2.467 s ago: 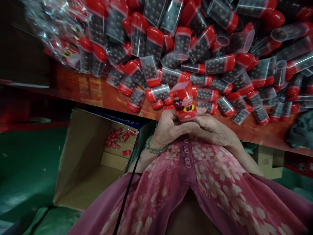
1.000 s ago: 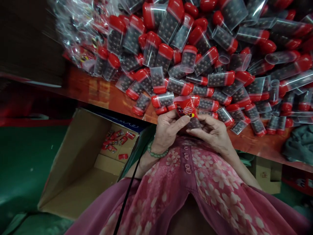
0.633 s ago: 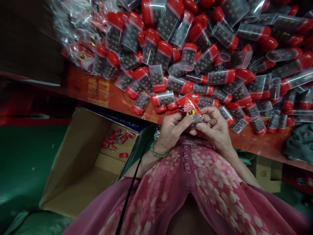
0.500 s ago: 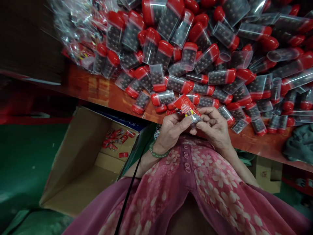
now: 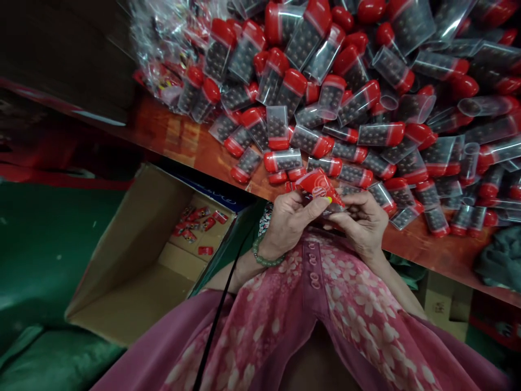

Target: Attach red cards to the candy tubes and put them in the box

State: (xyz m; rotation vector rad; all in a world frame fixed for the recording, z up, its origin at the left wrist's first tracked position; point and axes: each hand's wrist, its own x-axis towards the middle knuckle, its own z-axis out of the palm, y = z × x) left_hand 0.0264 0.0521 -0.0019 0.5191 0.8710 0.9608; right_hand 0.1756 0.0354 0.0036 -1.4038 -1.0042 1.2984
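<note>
Between my two hands, at the near edge of the table, is a small red printed plastic packet (image 5: pixel 317 184) with a clear lower part. My left hand (image 5: pixel 291 220), with a green bead bracelet on the wrist, pinches it, thumb lying across the print. The fingers of my right hand (image 5: pixel 361 221) are closed on the packet's right lower side. What lies inside the packet is mostly covered by my fingers. Just beyond my hands rests a clear tube with a red cap and dark beads (image 5: pixel 284 160), one of a large pile.
Red-capped bead tubes cover much of the reddish-brown table (image 5: pixel 183 141). Shiny clear plastic packaging (image 5: pixel 163 49) is heaped at the far left. Below the table edge on the left, an open cardboard box (image 5: pixel 134 271) holds several red packets (image 5: pixel 205 222). Grey-green cloth (image 5: pixel 500 255) lies at right.
The packet has tilted, and my left thumb now lies further across its print. The whole view has shifted slightly, moving the pile rightward in the picture.
</note>
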